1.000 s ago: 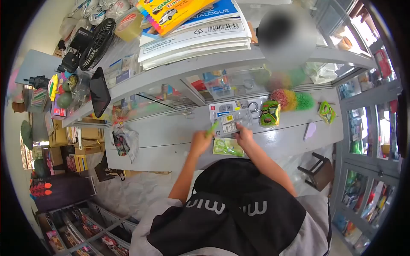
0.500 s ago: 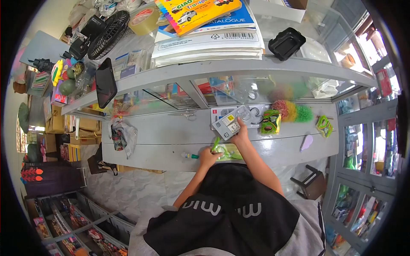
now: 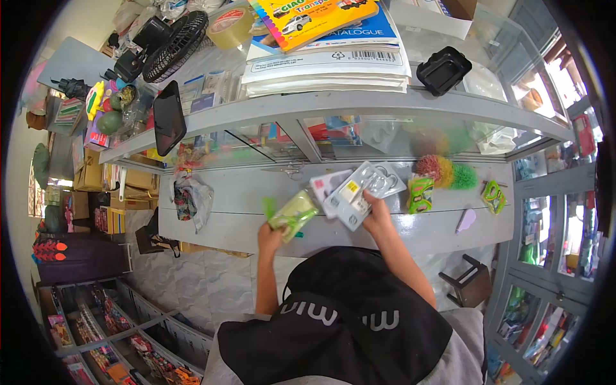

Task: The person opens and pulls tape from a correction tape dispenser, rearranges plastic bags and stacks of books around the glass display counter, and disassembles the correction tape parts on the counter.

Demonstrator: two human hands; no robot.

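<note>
Head view shows the left hand (image 3: 272, 236) gripping a clear packet with green contents (image 3: 294, 216) by its near end, tilted above the desk (image 3: 244, 222). The right hand (image 3: 377, 216), thumb on top, grips a clear blister pack (image 3: 363, 196) with a yellow label. A white card pack (image 3: 330, 191) lies partly under the blister pack, between the hands. To the right on the desk are a green-and-black packet (image 3: 420, 196), touching a multicoloured fluffy duster (image 3: 445, 172), and a lilac piece (image 3: 466, 220). Scissors (image 3: 290, 170) rest beyond the green packet.
</note>
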